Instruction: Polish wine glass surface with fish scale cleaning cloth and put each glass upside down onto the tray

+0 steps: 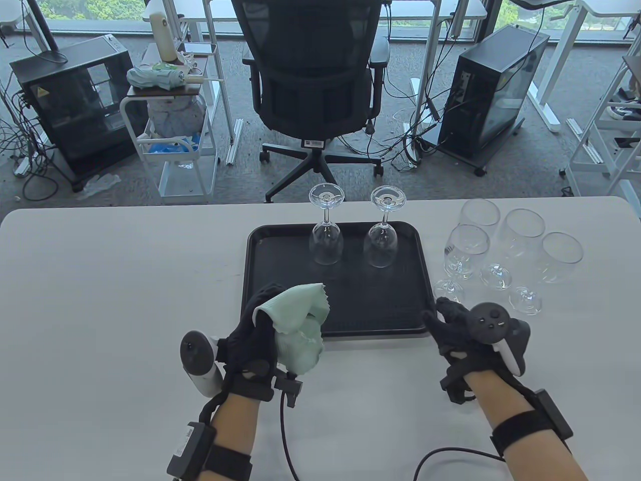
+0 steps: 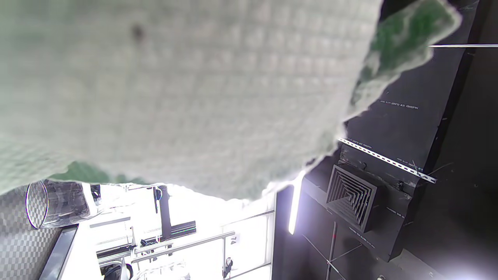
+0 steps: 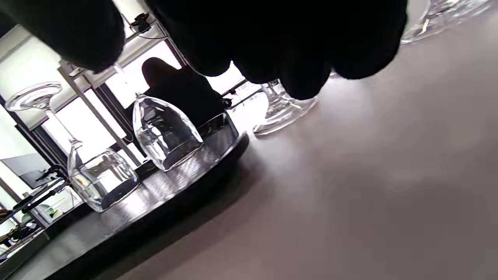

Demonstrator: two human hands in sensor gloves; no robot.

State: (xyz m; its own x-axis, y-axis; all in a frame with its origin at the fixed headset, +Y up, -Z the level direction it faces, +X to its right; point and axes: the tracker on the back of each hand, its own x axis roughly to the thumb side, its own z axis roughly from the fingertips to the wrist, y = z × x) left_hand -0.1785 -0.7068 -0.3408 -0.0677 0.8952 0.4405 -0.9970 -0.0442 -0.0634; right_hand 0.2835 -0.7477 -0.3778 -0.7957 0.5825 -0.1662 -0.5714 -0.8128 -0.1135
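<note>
A black tray [image 1: 265,250] sits at the table's middle. Two wine glasses [image 1: 325,245] [image 1: 381,243] stand upside down at its far side; they also show in the right wrist view [image 3: 101,182] [image 3: 165,132]. Several upright glasses [image 1: 523,230] stand on the table right of the tray. My left hand [image 1: 268,313] grips a pale green cloth [image 1: 300,330] above the tray's front left corner. That cloth [image 2: 194,97] fills the left wrist view. My right hand [image 1: 436,310] hovers by the tray's front right corner, fingers [image 3: 272,39] relaxed and holding nothing, just short of the nearest upright glass [image 1: 468,248].
The white table [image 1: 100,300] spreads wide to the left and in front of the tray. An office chair [image 1: 315,75] stands beyond the far edge. Glove cables [image 1: 285,431] trail over the near part of the table.
</note>
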